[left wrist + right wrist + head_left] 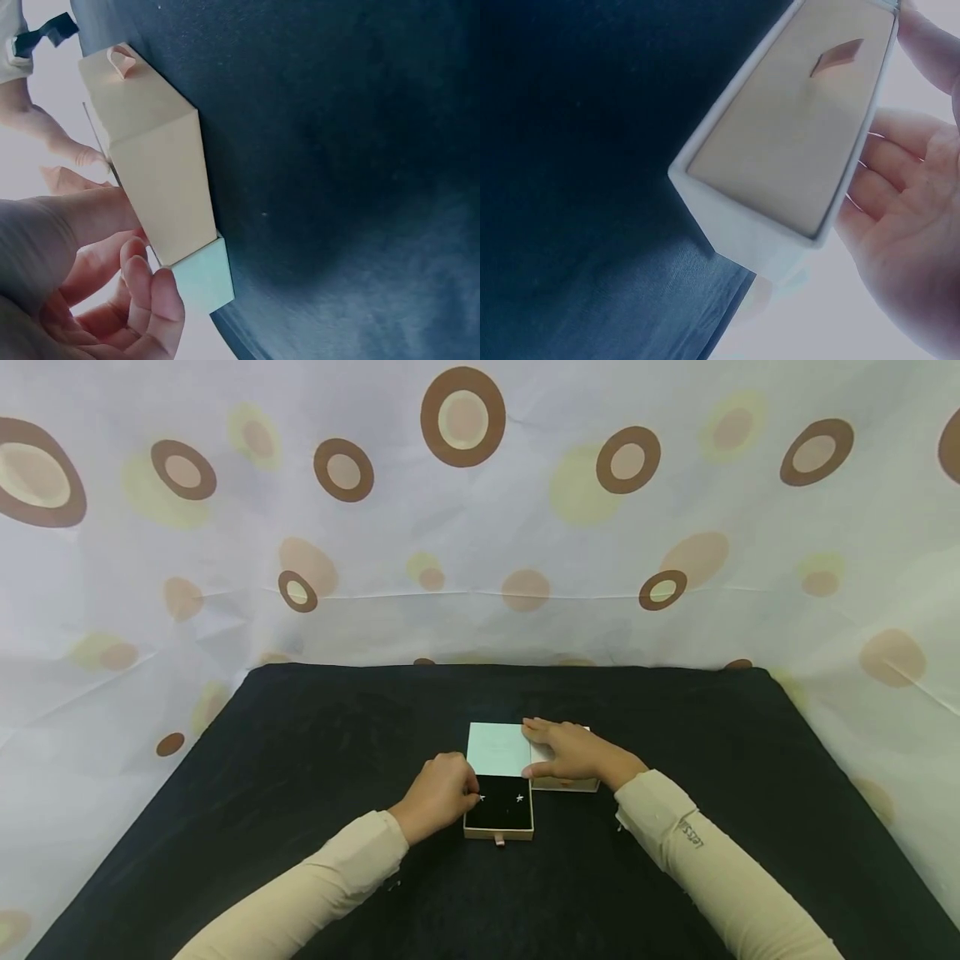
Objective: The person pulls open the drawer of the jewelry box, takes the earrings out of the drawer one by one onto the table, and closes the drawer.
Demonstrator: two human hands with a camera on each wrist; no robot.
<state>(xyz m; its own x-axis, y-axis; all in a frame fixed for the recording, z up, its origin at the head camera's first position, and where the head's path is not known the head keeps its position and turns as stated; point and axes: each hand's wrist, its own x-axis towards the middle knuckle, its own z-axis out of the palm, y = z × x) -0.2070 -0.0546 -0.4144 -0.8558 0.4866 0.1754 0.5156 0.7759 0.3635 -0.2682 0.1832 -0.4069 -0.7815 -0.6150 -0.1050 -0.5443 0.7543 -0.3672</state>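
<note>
A mint-green jewelry box (498, 748) lies with its cream drawer (498, 835) pulled out toward me. On the drawer's black pad (501, 817) sit two small silvery star-like earrings, the right earring (520, 798) uncovered and the left earring (482, 798) partly covered by fingertips. My left hand (442, 789) reaches over the drawer's left wall, thumb and forefinger pinching at the left earring; in the left wrist view the wall hides those tips. With fingers spread, my right hand (573, 752) rests across the mint box's right edge and a second box (780, 142), whose drawer is pushed in.
Black cloth (337, 718) covers the table around both boxes. A pale curtain with brown circles (465, 527) hangs behind the far edge. A ribbon pull tab (499, 840) sticks out from the drawer's front.
</note>
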